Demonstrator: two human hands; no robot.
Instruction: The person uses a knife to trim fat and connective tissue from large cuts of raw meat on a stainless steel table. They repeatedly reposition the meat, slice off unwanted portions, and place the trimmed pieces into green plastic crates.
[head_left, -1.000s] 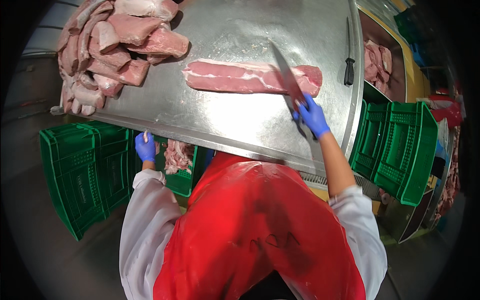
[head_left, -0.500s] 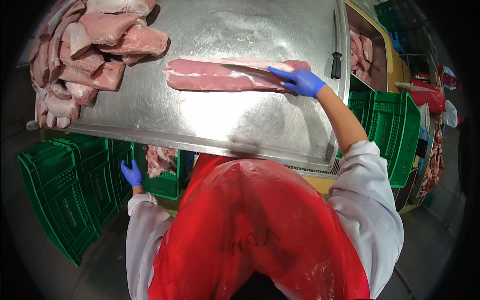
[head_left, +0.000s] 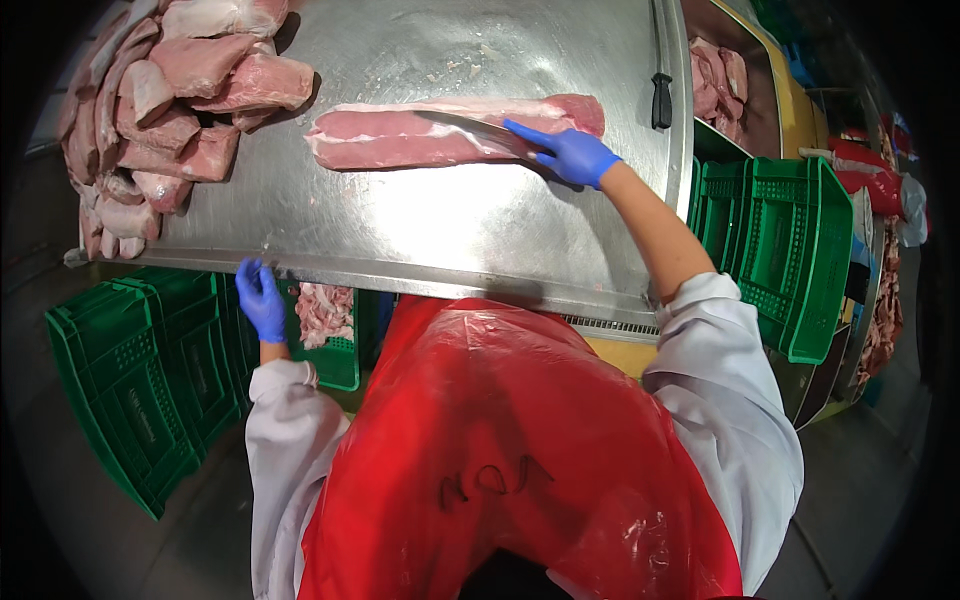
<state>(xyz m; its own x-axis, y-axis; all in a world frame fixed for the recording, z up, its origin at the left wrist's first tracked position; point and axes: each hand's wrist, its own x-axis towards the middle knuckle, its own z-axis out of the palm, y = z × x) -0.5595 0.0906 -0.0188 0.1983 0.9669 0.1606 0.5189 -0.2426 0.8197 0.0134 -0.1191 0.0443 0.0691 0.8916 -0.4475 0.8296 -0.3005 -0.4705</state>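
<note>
A long slab of pink meat with a pale fat strip along its far side lies across the steel table. My right hand, in a blue glove, is closed round the handle of a knife. Its blade points left and lies over the slab; the handle is mostly hidden by the fingers. Beside the table's near left edge, my left hand, also gloved in blue, holds nothing, and its fingers are extended. It is above the gap between the green crates.
Many meat pieces are heaped at the table's far left. A second black-handled tool lies near the right rim. Green crates stand at left, one holding meat scraps; another crate stands at right, below a meat-filled bin.
My left hand has risen toward the table edge. The right hand has shifted slightly left in view with the knife, and more of the blade shows over the meat. The whole view has shifted a little.
</note>
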